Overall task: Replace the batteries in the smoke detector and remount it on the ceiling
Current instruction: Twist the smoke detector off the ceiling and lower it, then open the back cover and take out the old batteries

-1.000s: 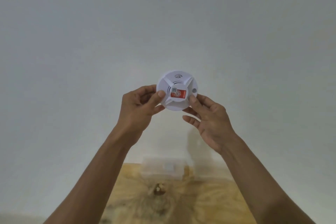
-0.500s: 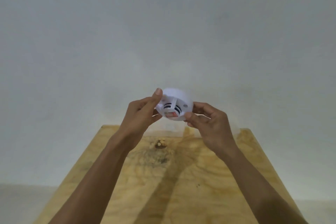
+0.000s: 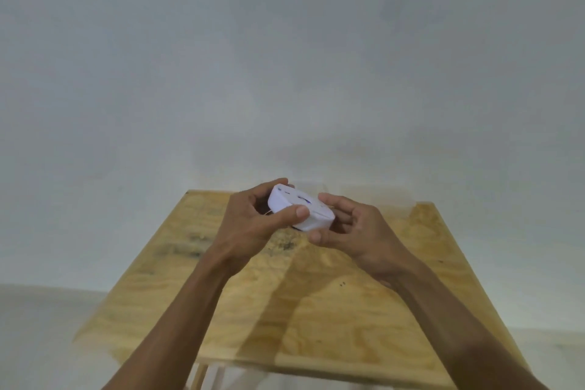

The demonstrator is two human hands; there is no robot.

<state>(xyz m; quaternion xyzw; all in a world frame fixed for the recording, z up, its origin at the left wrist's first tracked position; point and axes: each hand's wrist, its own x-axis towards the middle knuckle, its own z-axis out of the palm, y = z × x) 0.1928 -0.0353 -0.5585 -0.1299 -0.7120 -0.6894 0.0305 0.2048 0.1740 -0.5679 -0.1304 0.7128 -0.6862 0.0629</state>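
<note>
Both hands hold the white smoke detector (image 3: 300, 209) in the air above the far half of the plywood desk (image 3: 364, 310), nearer its far edge than its near one. The left hand (image 3: 253, 225) grips the detector's left side, thumb pressed across its top face. The right hand (image 3: 357, 231) grasps the right side, fingers curled beneath. The detector is tilted and blurred; it seems to show its back, with small slots.

Two bare forearms, no sleeves, no watch or rings; left hand (image 3: 250, 225), right hand (image 3: 364, 231), short trimmed nails.
</note>
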